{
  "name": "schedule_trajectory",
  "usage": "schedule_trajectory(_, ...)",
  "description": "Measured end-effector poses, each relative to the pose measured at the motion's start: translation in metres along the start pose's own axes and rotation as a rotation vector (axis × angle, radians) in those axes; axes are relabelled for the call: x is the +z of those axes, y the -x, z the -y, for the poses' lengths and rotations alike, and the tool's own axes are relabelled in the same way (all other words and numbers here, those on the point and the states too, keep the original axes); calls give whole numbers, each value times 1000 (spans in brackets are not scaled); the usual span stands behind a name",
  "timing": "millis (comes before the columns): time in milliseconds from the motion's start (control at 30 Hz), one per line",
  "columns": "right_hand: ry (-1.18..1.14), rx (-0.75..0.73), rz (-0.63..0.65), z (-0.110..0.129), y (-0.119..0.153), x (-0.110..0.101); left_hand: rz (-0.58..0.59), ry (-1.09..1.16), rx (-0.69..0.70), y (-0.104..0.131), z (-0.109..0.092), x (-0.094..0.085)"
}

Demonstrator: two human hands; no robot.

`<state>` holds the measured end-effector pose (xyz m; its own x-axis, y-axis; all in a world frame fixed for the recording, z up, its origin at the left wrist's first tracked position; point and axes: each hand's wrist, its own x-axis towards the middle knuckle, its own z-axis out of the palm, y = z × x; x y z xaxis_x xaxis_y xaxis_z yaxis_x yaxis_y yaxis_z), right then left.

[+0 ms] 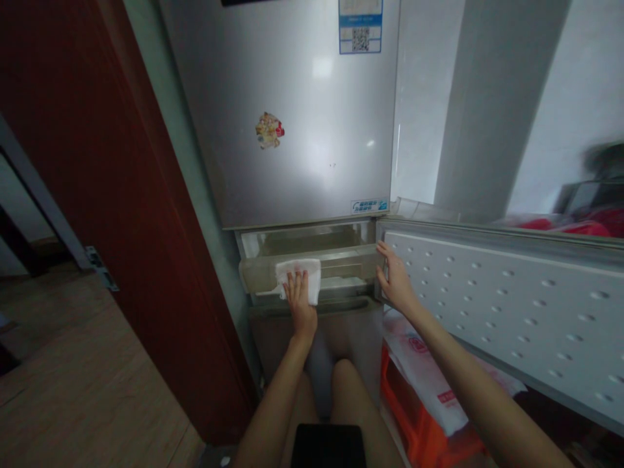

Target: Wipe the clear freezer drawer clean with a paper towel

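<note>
My left hand [298,296] presses a white cloth [312,276] flat against the front of a clear drawer [341,260] in the middle compartment of a silver fridge [307,130]. Its fingers are stretched out over the cloth. To the right, my right hand [394,276] rests at the inner edge of the opened compartment door [487,292], fingers apart and nothing held. The dimpled inner side of that door faces me. Below the drawer is the closed bottom section [336,338] of the fridge.
A dark red door frame [146,227] stands at the left. Under the open door are an orange crate [414,422] and a white plastic bag [424,364]. My knees are close to the fridge, with a black object [328,447] between them.
</note>
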<state>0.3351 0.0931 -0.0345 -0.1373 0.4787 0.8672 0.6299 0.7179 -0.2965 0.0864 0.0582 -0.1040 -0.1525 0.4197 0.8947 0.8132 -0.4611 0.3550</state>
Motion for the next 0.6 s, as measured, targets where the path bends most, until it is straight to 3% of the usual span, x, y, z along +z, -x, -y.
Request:
schedule_trajectory(167,-1,-8,-6,-2,0,1,79,7,-28,-2,-25,19)
schedule_trajectory(400,2,-4,-2,-1,1,3,267,-21,46,1,-56,46)
schedule_trajectory(600,3,-2,-6,2,0,1,318,-19,98,2,-61,40)
